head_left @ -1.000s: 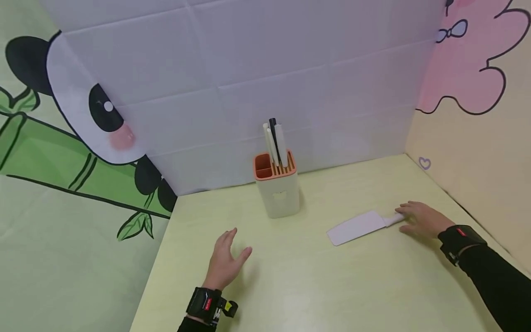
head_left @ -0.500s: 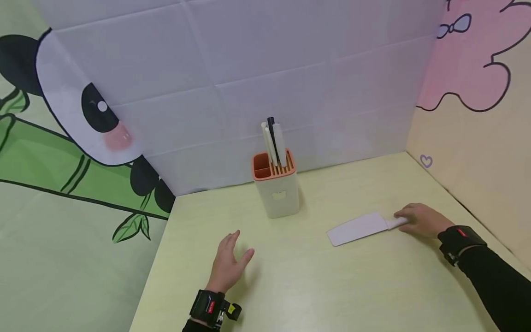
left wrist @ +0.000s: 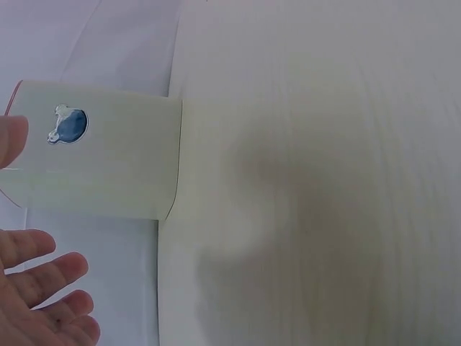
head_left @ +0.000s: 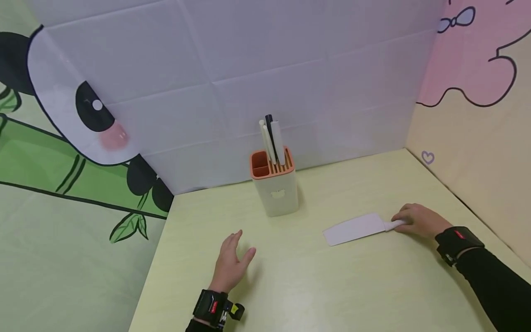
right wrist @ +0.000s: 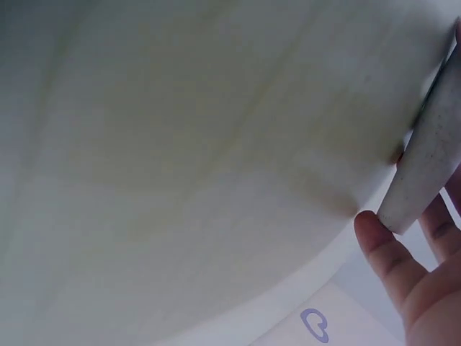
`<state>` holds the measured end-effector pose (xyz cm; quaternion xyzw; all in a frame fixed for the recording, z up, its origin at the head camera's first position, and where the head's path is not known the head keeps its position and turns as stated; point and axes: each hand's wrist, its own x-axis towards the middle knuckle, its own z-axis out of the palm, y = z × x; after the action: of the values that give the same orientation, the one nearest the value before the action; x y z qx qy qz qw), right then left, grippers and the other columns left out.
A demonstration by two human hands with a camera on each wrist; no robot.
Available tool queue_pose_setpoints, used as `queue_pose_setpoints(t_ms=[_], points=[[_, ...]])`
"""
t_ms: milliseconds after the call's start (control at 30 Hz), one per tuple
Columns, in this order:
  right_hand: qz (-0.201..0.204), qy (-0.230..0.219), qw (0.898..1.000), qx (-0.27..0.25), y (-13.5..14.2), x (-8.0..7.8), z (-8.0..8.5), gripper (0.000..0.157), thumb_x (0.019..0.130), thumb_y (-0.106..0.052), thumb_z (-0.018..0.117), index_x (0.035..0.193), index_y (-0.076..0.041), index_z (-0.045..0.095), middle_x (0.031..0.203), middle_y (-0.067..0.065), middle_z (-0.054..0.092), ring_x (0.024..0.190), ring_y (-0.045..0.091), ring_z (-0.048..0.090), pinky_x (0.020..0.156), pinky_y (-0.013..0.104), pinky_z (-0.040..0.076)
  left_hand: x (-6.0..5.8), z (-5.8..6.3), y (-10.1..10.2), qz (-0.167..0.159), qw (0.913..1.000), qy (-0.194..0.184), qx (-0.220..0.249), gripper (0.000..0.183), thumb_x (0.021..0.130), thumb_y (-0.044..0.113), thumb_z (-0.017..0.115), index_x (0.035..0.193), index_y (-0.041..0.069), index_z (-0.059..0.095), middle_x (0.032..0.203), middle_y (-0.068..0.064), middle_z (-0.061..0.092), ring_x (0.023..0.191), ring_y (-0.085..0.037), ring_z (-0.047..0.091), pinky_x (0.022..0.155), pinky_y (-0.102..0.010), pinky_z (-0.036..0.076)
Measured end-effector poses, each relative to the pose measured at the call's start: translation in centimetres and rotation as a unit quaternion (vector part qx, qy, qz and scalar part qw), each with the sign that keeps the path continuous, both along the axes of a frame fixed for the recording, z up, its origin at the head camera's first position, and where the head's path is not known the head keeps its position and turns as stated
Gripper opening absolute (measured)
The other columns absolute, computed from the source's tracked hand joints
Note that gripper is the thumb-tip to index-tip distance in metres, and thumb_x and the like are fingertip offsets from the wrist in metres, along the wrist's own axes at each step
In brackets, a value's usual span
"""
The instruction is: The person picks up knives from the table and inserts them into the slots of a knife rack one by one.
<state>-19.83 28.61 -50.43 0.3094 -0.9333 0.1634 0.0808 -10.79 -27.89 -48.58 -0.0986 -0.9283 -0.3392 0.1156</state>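
Note:
A pale cleaver (head_left: 354, 229) with a broad blade lies on the right part of the table, its blade pointing left. My right hand (head_left: 422, 221) holds the end of its handle, fingers and thumb around it. The right wrist view shows the whitish handle (right wrist: 425, 151) among the fingers; one of these fingers (right wrist: 374, 231) sits by its butt end. My left hand (head_left: 230, 267) hovers above the table at the left, thumb spread from the fingers, holding nothing. In the left wrist view its fingers (left wrist: 54, 277) appear near the cream knife block (left wrist: 108, 155).
Toward the back wall stands the knife block (head_left: 278, 198), with an orange slotted top. Several white and black handles (head_left: 272, 143) stick up from its slots. A pale wall sheet (head_left: 232, 106) borders the table (head_left: 290, 281) behind, another wall (head_left: 473, 166) on the right.
The right hand's fingers have closed around the cleaver's handle, the hand edging slightly left. The cleaver has barely moved. The left hand stays almost where it was; the head view has shifted a little.

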Motion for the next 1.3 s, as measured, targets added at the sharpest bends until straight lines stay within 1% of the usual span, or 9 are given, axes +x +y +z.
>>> queue_pose_setpoints(t_ms=[167, 300, 567, 667, 800, 1033, 1200, 1300], points=[[0.005, -0.002, 1.000, 0.011, -0.4, 0.0, 0.1, 0.022, 0.074, -0.030, 0.079, 0.093, -0.019, 0.073, 0.088, -0.007, 0.060, 0.081, 0.014, 0.055, 0.071, 0.041, 0.051, 0.0, -0.2, 0.2, -0.002, 1.0000, 0.002, 0.005, 0.070, 0.091, 0.053, 0.054, 0.143, 0.010, 0.036, 0.142, -0.021, 0.037, 0.131, -0.030, 0.030, 0.101, -0.057, 0.034], [0.004, -0.006, 1.000, 0.012, -0.8, 0.2, 0.1, 0.023, 0.074, -0.033, 0.078, 0.093, -0.020, 0.073, 0.088, -0.008, 0.060, 0.080, 0.012, 0.054, 0.070, 0.039, 0.051, 0.0, -0.6, 0.3, -0.004, 1.0000, 0.004, 0.003, 0.069, 0.091, 0.053, 0.053, 0.143, 0.011, 0.036, 0.142, -0.020, 0.037, 0.131, -0.029, 0.030, 0.101, -0.056, 0.033], [-0.009, 0.008, 1.000, 0.011, -3.6, 2.4, -0.8, 0.024, 0.075, -0.035, 0.077, 0.094, -0.022, 0.073, 0.089, -0.010, 0.059, 0.082, 0.012, 0.054, 0.068, 0.038, 0.051, 0.8, -1.1, -0.3, -0.020, 0.9998, 0.001, 0.008, 0.067, 0.091, 0.053, 0.053, 0.142, 0.012, 0.038, 0.141, -0.018, 0.039, 0.131, -0.029, 0.031, 0.102, -0.056, 0.034], [-0.014, 0.013, 1.000, 0.012, -4.8, 3.1, -1.0, 0.024, 0.075, -0.037, 0.077, 0.094, -0.024, 0.072, 0.089, -0.011, 0.058, 0.082, 0.012, 0.053, 0.066, 0.037, 0.051, 1.0, -1.3, -0.2, -0.031, 0.9995, 0.004, 0.009, 0.066, 0.091, 0.052, 0.054, 0.142, 0.012, 0.038, 0.141, -0.018, 0.039, 0.131, -0.028, 0.031, 0.102, -0.055, 0.034], [-0.007, 0.021, 1.000, 0.012, -6.6, 3.9, -1.1, 0.023, 0.075, -0.037, 0.077, 0.094, -0.024, 0.072, 0.089, -0.012, 0.058, 0.082, 0.011, 0.053, 0.066, 0.036, 0.051, 1.2, -1.5, 0.2, -0.050, 0.9987, 0.006, 0.009, 0.064, 0.091, 0.050, 0.055, 0.141, 0.012, 0.040, 0.140, -0.014, 0.042, 0.130, -0.025, 0.034, 0.102, -0.053, 0.035], [0.023, 0.023, 0.999, -0.009, -8.7, 3.9, -0.8, 0.021, 0.076, -0.032, 0.077, 0.094, -0.022, 0.072, 0.089, -0.011, 0.058, 0.082, 0.011, 0.051, 0.067, 0.036, 0.050, 1.3, -0.9, 2.9, -0.087, 0.9960, 0.017, 0.009, 0.049, 0.093, 0.043, 0.056, 0.131, 0.012, 0.052, 0.129, -0.004, 0.056, 0.121, -0.017, 0.045, 0.098, -0.046, 0.041], [0.060, -0.009, 0.996, -0.060, -10.2, 4.0, -1.0, 0.019, 0.080, -0.026, 0.074, 0.098, -0.020, 0.069, 0.090, -0.008, 0.057, 0.081, 0.009, 0.051, 0.069, 0.034, 0.050, 1.5, -0.3, 5.1, -0.124, 0.9917, 0.029, 0.016, 0.043, 0.094, 0.042, 0.055, 0.125, 0.013, 0.058, 0.119, -0.002, 0.062, 0.108, -0.012, 0.054, 0.090, -0.041, 0.048], [0.068, -0.028, 0.993, -0.088, -11.1, 4.2, -1.2, 0.020, 0.082, -0.024, 0.073, 0.101, -0.019, 0.068, 0.092, -0.007, 0.057, 0.082, 0.008, 0.052, 0.070, 0.033, 0.050, 1.5, -0.1, 6.4, -0.150, 0.9874, 0.045, 0.025, 0.039, 0.095, 0.040, 0.054, 0.123, 0.013, 0.060, 0.114, -0.001, 0.064, 0.101, -0.011, 0.056, 0.084, -0.038, 0.050]])
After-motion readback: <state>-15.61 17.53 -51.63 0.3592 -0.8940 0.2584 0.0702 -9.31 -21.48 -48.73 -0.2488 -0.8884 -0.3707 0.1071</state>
